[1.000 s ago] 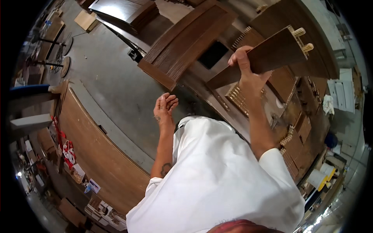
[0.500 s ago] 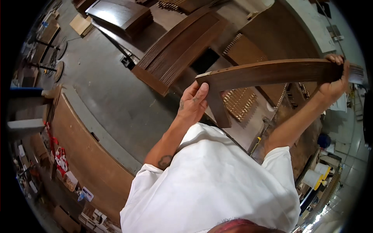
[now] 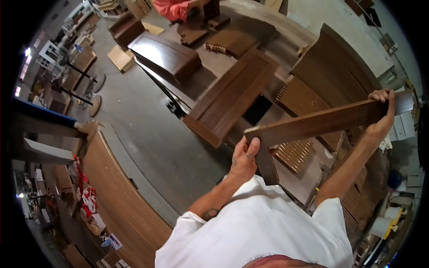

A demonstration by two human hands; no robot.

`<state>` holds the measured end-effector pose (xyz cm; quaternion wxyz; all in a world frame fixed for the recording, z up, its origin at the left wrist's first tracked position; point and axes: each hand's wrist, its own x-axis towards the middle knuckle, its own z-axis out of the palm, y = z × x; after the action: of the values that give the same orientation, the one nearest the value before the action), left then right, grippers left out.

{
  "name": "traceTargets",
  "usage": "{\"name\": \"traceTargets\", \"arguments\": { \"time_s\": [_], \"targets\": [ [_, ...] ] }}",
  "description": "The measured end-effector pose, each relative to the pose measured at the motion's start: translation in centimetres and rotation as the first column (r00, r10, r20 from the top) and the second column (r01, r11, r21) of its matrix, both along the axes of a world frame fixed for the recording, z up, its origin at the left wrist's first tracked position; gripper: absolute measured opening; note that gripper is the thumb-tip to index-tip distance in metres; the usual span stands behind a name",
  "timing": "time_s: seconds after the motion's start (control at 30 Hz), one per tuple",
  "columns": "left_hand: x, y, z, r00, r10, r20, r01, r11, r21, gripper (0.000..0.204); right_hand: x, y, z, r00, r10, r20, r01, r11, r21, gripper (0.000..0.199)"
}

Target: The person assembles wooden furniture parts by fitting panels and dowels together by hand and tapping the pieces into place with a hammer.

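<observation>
A dark brown L-shaped wooden frame piece (image 3: 321, 123) is held up in front of me, its long arm reaching to the right and its short arm pointing down toward my shirt. My left hand (image 3: 243, 158) grips it at the corner, thumb on the face. Toward the far right end, my right hand (image 3: 380, 115) is wrapped round the long arm. Beneath the piece, rows of small wooden parts with light ends (image 3: 295, 154) lie on the work table. A stack of dark panels (image 3: 232, 96) sits just beyond my left hand.
Another stack of glossy brown panels (image 3: 165, 56) lies farther off. A person's red sleeve (image 3: 172, 9) shows at the top. A long brown board (image 3: 120, 192) runs along the left. White and yellow containers (image 3: 385, 222) stand at lower right.
The view has shifted, so the surroundings sit lower and farther right, and the red-sleeved person has come into sight. Both hands keep their hold on the frame piece, which appears lower in view.
</observation>
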<state>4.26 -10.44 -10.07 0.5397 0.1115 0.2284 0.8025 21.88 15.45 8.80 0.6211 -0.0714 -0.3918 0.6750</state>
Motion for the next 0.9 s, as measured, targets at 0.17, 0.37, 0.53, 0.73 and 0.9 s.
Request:
{"name": "traceTargets", "arguments": {
  "time_s": [0.17,0.37,0.53,0.73,0.9],
  "targets": [
    [0.2,0.8,-2.5,0.999,-0.031,-0.033,0.03,0.999,-0.031,0.04,-2.5,-4.6,0.4,0.99,-0.124,0.071,0.123,0.992,0.023,0.018],
    [-1.3,1.2,-15.3,0.952,0.059,-0.3,-0.238,0.76,-0.605,0.039,-9.2,-11.4,-6.7,0.894,-0.172,0.415,0.056,0.959,0.277,0.014],
    [-3.9,0.6,-3.5,0.626,0.229,-0.745,-0.503,0.849,-0.163,0.038,-10.1,-14.1,-11.3,0.757,0.08,0.648,-0.205,0.971,0.12,0.014],
    [-3.5,6.6,9.5,0.569,0.277,-0.774,0.031,0.934,0.357,0.101,-7.1,-13.3,-14.1,0.615,-0.069,0.785,-0.336,0.879,0.34,0.036],
    [-3.1,9.0,10.3,0.601,-0.069,-0.797,0.365,0.91,0.197,0.08,-2.8,-10.7,-16.5,0.346,-0.051,0.937,-0.611,0.746,0.266,0.061]
  ]
}}
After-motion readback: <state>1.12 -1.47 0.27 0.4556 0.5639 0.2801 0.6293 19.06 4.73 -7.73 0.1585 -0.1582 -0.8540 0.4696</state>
